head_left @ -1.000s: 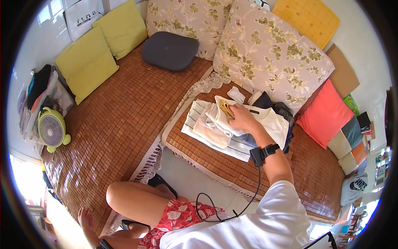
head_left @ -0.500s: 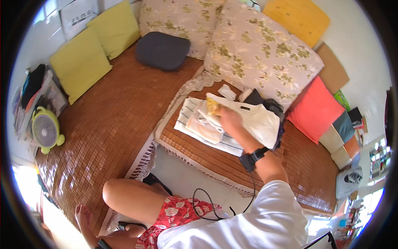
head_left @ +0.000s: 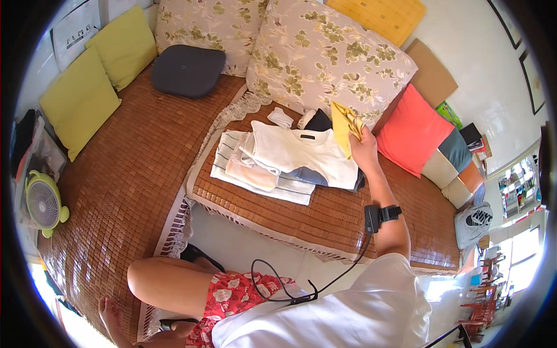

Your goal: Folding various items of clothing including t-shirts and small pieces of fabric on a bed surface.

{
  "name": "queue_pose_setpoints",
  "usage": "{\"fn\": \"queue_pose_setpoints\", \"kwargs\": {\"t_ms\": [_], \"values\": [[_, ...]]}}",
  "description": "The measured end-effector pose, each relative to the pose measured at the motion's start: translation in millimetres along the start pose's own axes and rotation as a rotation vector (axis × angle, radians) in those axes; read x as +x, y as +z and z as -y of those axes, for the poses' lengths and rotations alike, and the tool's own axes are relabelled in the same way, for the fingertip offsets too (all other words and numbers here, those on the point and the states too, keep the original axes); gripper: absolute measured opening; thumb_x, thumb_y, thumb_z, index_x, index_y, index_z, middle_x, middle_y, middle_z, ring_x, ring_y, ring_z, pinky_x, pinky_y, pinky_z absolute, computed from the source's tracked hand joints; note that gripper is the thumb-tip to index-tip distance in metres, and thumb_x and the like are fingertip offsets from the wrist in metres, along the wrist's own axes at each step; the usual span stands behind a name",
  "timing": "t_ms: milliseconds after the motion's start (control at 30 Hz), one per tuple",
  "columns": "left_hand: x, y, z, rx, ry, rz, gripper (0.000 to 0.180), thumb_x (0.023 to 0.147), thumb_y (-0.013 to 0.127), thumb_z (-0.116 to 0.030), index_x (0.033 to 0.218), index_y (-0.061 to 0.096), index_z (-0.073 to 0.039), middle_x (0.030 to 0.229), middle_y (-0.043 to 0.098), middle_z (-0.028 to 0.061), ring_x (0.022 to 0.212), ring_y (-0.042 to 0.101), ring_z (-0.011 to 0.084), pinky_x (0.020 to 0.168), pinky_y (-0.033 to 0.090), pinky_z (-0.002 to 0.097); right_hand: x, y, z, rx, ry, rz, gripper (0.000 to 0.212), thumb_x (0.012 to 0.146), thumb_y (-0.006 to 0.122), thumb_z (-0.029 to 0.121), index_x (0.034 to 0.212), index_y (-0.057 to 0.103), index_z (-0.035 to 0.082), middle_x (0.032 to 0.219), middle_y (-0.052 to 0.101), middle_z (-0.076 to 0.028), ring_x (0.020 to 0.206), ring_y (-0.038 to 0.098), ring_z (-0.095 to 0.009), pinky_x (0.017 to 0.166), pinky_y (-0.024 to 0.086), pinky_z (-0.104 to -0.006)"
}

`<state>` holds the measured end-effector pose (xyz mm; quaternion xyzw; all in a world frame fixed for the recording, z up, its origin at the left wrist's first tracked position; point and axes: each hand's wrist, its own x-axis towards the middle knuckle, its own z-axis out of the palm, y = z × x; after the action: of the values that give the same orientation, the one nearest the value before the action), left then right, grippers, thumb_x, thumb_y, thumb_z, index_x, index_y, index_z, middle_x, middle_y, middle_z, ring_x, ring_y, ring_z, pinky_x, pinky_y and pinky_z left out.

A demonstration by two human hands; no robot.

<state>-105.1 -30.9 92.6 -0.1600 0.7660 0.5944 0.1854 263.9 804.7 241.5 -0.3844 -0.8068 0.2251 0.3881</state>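
My right hand (head_left: pixel 364 148) is closed on a crumpled yellow cloth (head_left: pixel 346 124), held up above the right end of a white short-sleeved shirt (head_left: pixel 284 145). That shirt lies spread on a brown woven seat mat, over a dark garment with a blue-grey part showing. Left of it sits a folded striped white cloth (head_left: pixel 296 192) with a pale peach garment (head_left: pixel 241 165) on top. A small white cloth (head_left: pixel 281 117) and a black item (head_left: pixel 318 120) lie behind. At lower left, my left hand (head_left: pixel 108 313) rests by the mat's edge, fingers stretched out, holding nothing.
A green fan (head_left: pixel 45 202) stands on the left seat. Two yellow-green cushions (head_left: pixel 80 103), a dark grey seat pad (head_left: pixel 188 71) and floral back cushions (head_left: pixel 331 52) line the back. A coral cushion (head_left: pixel 413 130) leans at right. A black cable (head_left: pixel 342 284) hangs from my right wrist.
My right hand has moved right, carrying the yellow cloth from above the peach garment to past the white shirt's right side. The view has shifted right; my left hand stays in place.
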Motion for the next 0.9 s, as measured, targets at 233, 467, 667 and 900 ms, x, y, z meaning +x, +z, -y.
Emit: {"fn": "queue_pose_setpoints", "kwargs": {"t_ms": [233,467,667,900], "values": [[16,14,-5,0.031,0.017,0.068,0.017,0.098,0.059,-0.021,0.113,0.057,-0.013,0.077,0.056,-0.0047,0.06,0.049,0.0032,0.049,0.04,0.0179,-101,58,-38,-0.628,-0.366,0.47,0.048,0.08,0.056,0.001,0.128,0.052,0.001,0.124,0.056,-0.024,0.119,0.053,-0.04,0.102,0.042,-0.048],[4,24,-10,-0.006,0.057,0.097,0.014,0.098,0.058,-0.02,0.109,0.057,-0.013,0.078,0.058,-0.0039,0.059,0.05,0.0031,0.049,0.041,0.0177,-98,51,-10,-0.626,-0.129,0.592,0.062,0.08,0.059,0.012,0.139,0.043,0.0,0.141,0.044,-0.025,0.133,0.04,-0.039,0.111,0.031,-0.0486],[-1,33,-17,0.069,0.012,0.051,0.013,0.096,0.059,-0.02,0.107,0.057,-0.012,0.073,0.057,-0.0036,0.057,0.051,0.0039,0.048,0.043,0.0192,-8,104,-10,-0.289,-0.091,0.482,0.044,0.082,0.061,0.016,0.124,0.059,0.002,0.125,0.059,-0.022,0.116,0.056,-0.036,0.1,0.045,-0.0417],[-8,6,4,0.057,-0.032,-0.01,0.013,0.096,0.06,-0.019,0.106,0.058,-0.011,0.071,0.055,-0.0033,0.054,0.051,0.0057,0.045,0.041,0.0201,70,225,-38,-0.634,-0.1,0.565,0.061,0.081,0.065,0.018,0.138,0.047,0.005,0.138,0.049,-0.02,0.123,0.05,-0.039,0.102,0.044,-0.0433]]}}
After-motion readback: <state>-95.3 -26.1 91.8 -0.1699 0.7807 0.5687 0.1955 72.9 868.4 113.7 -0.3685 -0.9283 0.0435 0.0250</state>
